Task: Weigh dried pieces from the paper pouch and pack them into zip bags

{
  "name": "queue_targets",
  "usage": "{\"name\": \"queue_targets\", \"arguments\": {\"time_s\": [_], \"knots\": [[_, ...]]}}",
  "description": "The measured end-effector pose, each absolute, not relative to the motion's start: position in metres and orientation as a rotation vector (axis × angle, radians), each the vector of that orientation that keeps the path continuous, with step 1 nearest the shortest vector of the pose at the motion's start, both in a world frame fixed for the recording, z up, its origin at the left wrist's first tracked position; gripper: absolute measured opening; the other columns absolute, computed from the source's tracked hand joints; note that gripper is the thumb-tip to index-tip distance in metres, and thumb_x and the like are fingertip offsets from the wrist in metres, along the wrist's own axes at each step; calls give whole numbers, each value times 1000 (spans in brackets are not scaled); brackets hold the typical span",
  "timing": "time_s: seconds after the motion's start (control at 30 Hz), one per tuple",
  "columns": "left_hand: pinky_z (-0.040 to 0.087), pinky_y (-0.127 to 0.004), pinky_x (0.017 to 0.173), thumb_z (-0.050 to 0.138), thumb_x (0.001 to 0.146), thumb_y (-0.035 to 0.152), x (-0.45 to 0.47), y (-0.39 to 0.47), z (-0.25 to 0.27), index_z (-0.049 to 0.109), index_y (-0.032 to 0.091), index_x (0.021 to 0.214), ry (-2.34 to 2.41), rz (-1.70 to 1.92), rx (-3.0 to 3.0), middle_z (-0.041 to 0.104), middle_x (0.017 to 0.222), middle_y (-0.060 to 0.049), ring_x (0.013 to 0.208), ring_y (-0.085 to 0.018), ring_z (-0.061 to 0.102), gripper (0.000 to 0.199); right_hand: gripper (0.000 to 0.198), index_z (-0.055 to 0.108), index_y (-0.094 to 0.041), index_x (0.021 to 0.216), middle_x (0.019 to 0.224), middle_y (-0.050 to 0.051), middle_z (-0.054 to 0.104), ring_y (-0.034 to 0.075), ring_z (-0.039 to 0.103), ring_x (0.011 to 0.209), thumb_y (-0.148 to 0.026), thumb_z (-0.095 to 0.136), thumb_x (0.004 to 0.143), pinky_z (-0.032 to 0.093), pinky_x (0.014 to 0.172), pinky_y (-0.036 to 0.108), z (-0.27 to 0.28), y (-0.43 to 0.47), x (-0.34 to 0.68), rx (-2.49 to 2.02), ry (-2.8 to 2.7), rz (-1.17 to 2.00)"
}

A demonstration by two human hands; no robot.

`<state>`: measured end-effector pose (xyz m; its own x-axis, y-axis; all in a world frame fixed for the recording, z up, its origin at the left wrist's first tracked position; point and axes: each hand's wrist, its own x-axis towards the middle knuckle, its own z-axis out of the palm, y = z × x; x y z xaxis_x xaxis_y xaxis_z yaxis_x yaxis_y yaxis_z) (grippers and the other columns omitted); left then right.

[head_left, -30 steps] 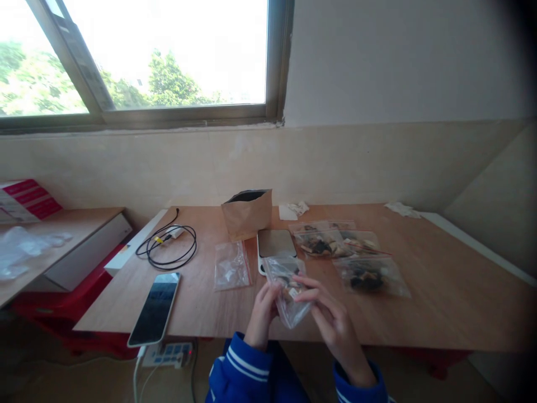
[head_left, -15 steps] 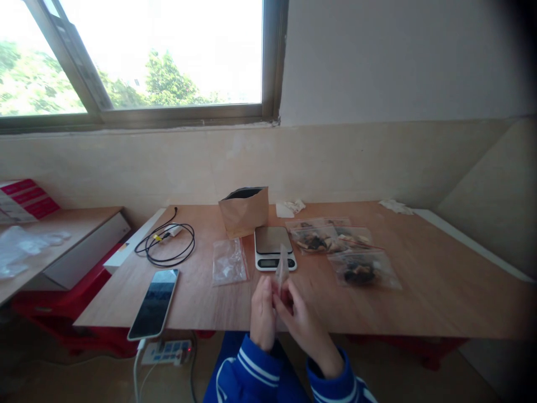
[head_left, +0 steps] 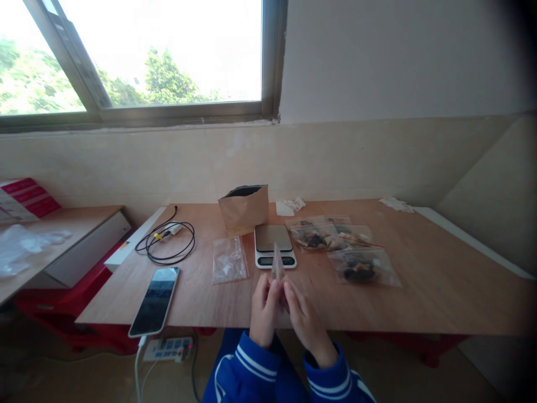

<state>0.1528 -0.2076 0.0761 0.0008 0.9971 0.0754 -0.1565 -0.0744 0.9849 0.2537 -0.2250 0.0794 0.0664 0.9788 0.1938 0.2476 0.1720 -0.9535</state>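
L hand [head_left: 263,313] & R hand [head_left: 307,322] both gripping clear plastic bag [head_left: 277,264] b/w them, edge-on, nr digi scale [head_left: 266,239] on worktop [head_left: 419,291].

From where I stand, the wooden tabletop [head_left: 432,274] carries a brown pouch [head_left: 244,210], a scale [head_left: 273,238], filled plastic bags [head_left: 315,239], a flat clear bag [head_left: 229,261], a phone [head_left: 154,302] and a looped black cable [head_left: 194,238].
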Motion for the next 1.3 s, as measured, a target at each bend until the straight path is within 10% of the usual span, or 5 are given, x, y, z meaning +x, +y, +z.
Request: {"name": "queue_targets", "arguments": {"time_s": [0.57,0.8,1.1,1.3], "knots": [[42,-27,64,35,90,55,144,-200,71,48,19,70,1188,1265,1310,51,68,0,63,-13,48,43,34,48,-21,74,64,0,56,16,57,61,-44,34,94,37,56,24,77,-214,255,-1309,-1512,831],[40,-43,97,44,83,19,91,-162,45,59,16,109,2104,1224,1657,58,119,-14,113,-26,52,30,41,45,-21,68,59,-3,47,13,48,55,-54,38,91,37,53,23,69,-212,281,-1336,-1285,773],[17,-52,112,37,90,24,89,-154,39,58,21,120,1993,911,1884,50,138,-12,133,-26,38,37,41,47,-22,73,62,-2,50,14,50,57,-55,35,93,42,56,24,71,-212,278,-1274,-1253,749],[46,-32,80,38,91,40,129,-184,84,62,19,90,1383,1168,1681,67,92,-8,86,-19,62,32,33,53,-21,74,64,0,55,15,54,61,-46,41,92,45,60,25,73,-210,271,-1286,-1405,672]]}}
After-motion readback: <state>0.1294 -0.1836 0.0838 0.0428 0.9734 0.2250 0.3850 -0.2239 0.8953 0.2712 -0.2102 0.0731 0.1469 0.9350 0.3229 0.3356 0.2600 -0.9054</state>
